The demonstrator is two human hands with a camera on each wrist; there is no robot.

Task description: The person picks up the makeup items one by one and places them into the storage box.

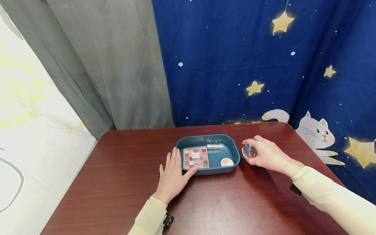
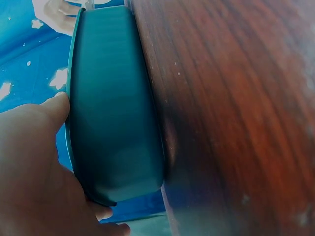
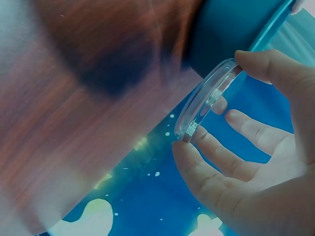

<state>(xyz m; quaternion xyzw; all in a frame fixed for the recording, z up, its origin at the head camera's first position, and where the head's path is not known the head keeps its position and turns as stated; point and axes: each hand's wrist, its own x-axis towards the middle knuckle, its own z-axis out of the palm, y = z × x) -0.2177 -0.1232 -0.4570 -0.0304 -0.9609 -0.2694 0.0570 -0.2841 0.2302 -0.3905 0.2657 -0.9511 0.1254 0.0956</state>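
Observation:
A dark teal plastic tray point(image 1: 194, 138) sits on the table. Inside it lie an eyeshadow palette point(image 1: 196, 158) at the left, a clear slim tube point(image 1: 215, 146) along the back and a small round pan point(image 1: 227, 162) with beige shades at the front right. My left hand point(image 1: 173, 174) rests against the tray's left end, fingers fairly straight, thumb on the front rim. Just right of the tray, my right hand point(image 1: 268, 155) holds a round clear case point(image 1: 248, 152) by its edge. In the right wrist view, thumb and fingertips pinch the case point(image 3: 209, 101), which stands tilted on edge.
The reddish-brown wooden table point(image 1: 123, 182) extends around the tray, with its far edge close behind. Beyond it hang a grey curtain point(image 1: 123, 65) and a blue star-patterned curtain point(image 1: 217, 65). White patterned fabric point(image 1: 35, 130) borders the left side.

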